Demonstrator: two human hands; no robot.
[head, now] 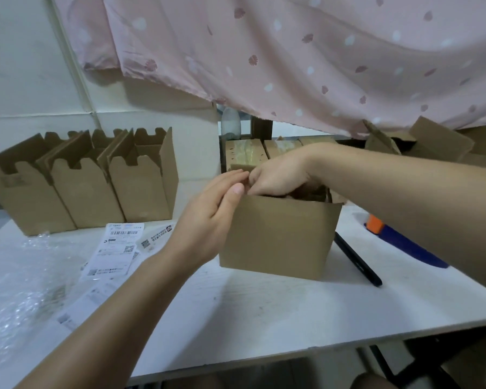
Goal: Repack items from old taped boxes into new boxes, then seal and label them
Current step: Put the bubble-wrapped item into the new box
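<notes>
Fingers (pixel 228 178) of the left hand (pixel 208 217): straight, laid flat against the upper left edge of the open box (pixel 278 234), gripping nothing. Right hand (pixel 278 175): fingers curled down over the far-left rim; whether they hold a flap or an item cannot be told. Box: centre of the white table (pixel 264 318), right of the printed labels (pixel 112 251). Handling, judged: light, stiff corrugated walls, bendable flaps; hold by opposite walls. Contents hidden behind the near wall.
</notes>
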